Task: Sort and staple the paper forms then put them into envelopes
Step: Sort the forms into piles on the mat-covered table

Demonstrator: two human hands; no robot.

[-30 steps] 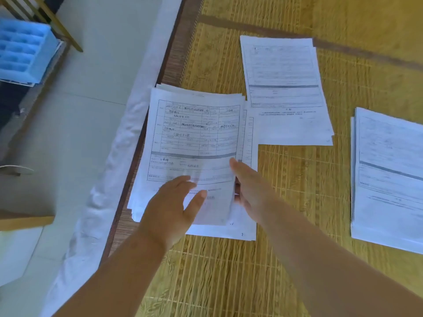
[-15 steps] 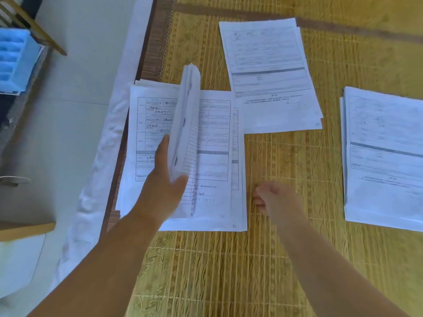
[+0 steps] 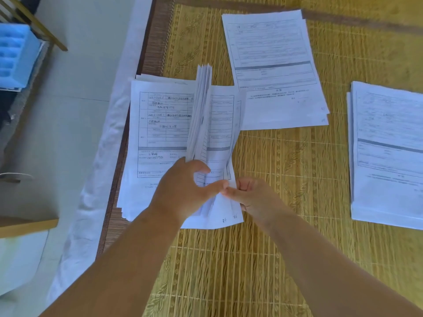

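Now the right hand (image 3: 254,197), idle on the mat a moment ago, is pinching a sheet from the bundle (image 3: 201,124) the left hand (image 3: 183,191) is gripping upright near the mat's (image 3: 274,259) left edge; sorting is continuing.

A woven bamboo mat (image 3: 286,202) covers the surface; pale tiled floor (image 3: 80,88) lies left, beside a blue foam tray (image 3: 13,56).
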